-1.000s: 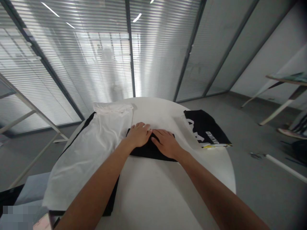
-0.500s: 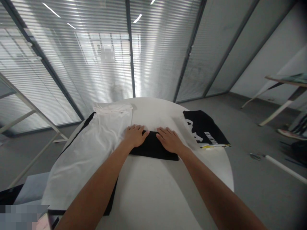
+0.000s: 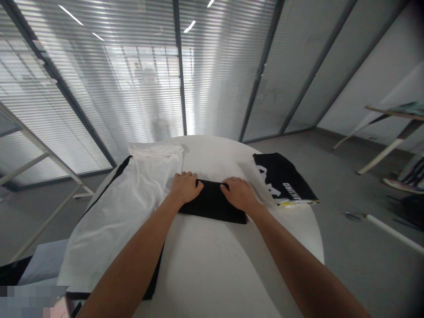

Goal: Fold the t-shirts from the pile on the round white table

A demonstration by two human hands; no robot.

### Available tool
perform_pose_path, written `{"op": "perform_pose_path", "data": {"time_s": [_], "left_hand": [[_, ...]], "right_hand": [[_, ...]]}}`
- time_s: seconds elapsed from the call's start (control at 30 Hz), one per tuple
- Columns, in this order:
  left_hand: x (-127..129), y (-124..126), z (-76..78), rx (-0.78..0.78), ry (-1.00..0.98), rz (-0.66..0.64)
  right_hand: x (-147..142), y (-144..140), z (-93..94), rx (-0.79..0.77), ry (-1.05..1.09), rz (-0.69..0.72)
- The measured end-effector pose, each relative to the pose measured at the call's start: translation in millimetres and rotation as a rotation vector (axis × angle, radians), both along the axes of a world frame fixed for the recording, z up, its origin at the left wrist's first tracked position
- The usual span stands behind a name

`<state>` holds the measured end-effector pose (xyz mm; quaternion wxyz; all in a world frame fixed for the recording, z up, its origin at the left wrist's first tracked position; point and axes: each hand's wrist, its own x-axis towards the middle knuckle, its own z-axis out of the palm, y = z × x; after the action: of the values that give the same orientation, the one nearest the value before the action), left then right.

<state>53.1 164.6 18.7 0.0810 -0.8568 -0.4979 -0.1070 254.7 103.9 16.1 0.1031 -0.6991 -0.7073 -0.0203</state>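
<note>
— Head view: where are your hands?
— Your left hand [image 3: 184,187] and right hand [image 3: 241,194] lie flat on the folded black garment [image 3: 212,205], one at each end, fingers [image 3: 189,176] close together, gripping nothing.
— And the garment?
— Mid-desk [image 3: 212,265], beside the white garment [image 3: 126,212] along the left edge.

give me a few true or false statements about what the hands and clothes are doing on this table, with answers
1. Both hands rest on a folded black garment. True: left hand, right hand.
2. A white garment lies left of it. True.
3. The table is square and wooden. False: round and white.
4. The black printed shirt lies under the left hand. False: it lies apart, at the right edge.
5. The right hand holds a pen. False: it holds nothing.
</note>
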Motion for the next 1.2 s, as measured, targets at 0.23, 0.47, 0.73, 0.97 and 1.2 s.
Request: {"op": "perform_pose_path", "data": {"time_s": [0.23,0.47,0.73,0.97,1.2], "left_hand": [[-2,-1,2.7,0.066,-0.101,-0.026],[-4,-1,4.3,0.093,-0.19,-0.049],[-1,-8,5.0,0.111,-0.162,-0.238],[2,-6,2.9,0.111,-0.205,-0.263],[-32,27,-10.4,0.054,-0.31,0.304]], "right_hand": [[-1,0,12.6,-0.031,0.117,-0.062],[9,-5,21.5,-0.034,0.209,-0.006],[-4,-19,33.3,-0.202,0.017,0.123],[-17,-21,31.1,-0.231,0.055,0.137],[-1,-21,36.8,-0.211,0.237,0.193]]}}
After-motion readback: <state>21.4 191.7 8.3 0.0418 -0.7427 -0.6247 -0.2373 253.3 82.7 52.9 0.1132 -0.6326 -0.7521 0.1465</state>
